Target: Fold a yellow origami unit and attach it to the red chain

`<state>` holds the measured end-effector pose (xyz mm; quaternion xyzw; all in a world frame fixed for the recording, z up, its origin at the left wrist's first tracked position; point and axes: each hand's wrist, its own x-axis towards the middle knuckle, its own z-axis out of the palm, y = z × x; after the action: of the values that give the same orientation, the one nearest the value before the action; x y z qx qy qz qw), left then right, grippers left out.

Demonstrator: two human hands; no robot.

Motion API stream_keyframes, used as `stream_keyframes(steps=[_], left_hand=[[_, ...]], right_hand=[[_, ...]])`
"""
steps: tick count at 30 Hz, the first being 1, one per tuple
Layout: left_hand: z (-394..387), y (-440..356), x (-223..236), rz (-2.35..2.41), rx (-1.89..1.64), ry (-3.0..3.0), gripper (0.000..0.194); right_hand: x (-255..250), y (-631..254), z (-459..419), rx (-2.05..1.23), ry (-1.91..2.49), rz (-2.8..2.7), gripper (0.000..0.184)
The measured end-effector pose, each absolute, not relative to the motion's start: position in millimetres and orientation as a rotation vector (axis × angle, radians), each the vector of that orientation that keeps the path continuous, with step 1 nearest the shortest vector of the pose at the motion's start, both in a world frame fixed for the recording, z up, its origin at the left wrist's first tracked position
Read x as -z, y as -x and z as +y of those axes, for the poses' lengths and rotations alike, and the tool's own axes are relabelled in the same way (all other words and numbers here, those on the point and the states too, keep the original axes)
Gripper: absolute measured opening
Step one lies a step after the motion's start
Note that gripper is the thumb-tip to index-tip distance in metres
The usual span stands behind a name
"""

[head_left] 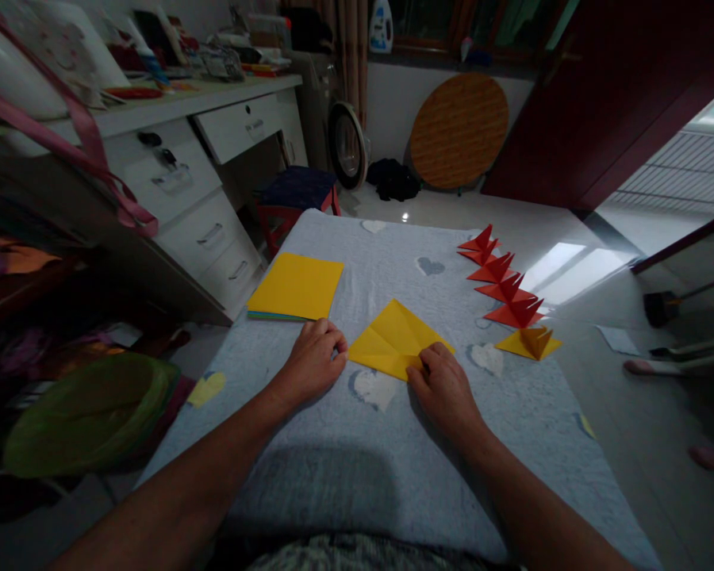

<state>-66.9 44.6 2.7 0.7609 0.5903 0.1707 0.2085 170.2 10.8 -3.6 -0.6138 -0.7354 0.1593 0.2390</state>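
Observation:
A creased yellow sheet of origami paper (393, 333) lies on the cloth-covered table in front of me, one corner pointing away. My right hand (446, 388) pinches its near right edge, with the fingertips curled over the paper. At the sheet's left corner is my left hand (312, 361), its fingers closed and the thumb side meeting that corner. A stack of square paper (297, 285), yellow on top, sits just beyond my left hand. To the right, a folded yellow paper piece (532, 343) stands at the near end of a row of red folded pieces (505, 289).
The table (333, 484) wears a grey-blue cloth with heart patterns. Left of it are a white desk (196, 230) with drawers, a dark-topped stool (301, 189) and a green basket (89, 412). A round wooden board (459, 131) leans on the far wall.

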Motion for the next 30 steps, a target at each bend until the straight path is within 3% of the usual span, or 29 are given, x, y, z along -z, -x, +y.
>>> stream_keyframes(steps=[15,30], left_hand=[[44.7,69.0,1.1,1.634,-0.43,-2.14,0.006],[42.4,70.5,3.1,1.63,-0.398,-2.127,0.022]], right_hand=[[5.1,-170.6,12.0,-0.467,1.688,-2.029,0.019],[4.8,-169.3,10.9,-0.441,1.686,-2.028,0.017]])
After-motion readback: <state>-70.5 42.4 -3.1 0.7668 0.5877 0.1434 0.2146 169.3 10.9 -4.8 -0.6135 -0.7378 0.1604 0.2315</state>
